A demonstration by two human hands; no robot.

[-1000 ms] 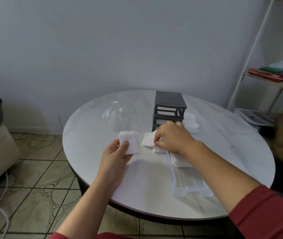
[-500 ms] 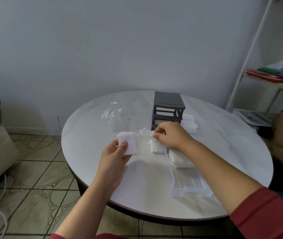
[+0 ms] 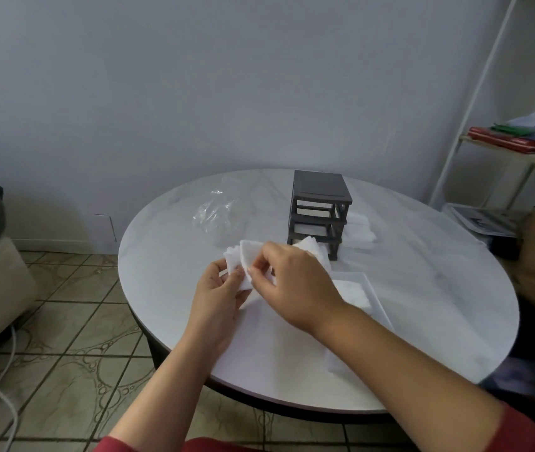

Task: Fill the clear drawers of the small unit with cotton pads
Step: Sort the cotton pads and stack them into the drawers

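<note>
Both hands meet over the table (image 3: 168, 262), just in front of the unit (image 3: 320, 203), which stands upright toward the table's far side. The left hand (image 3: 220, 288) holds a small stack (image 3: 238, 257) of cotton pads, thumb and fingers closed on its lower edge. The right hand (image 3: 295, 285) pinches the front pad of that stack between thumb and forefinger, the other fingers curled. A clear drawer (image 3: 351, 273) lies on the table to the right of the hands, partly hidden by the right wrist, with white pads showing inside. Spare pads (image 3: 360, 231) lie against the unit's right side. A crumpled clear bag (image 3: 212, 213) sits left of the unit.
</note>
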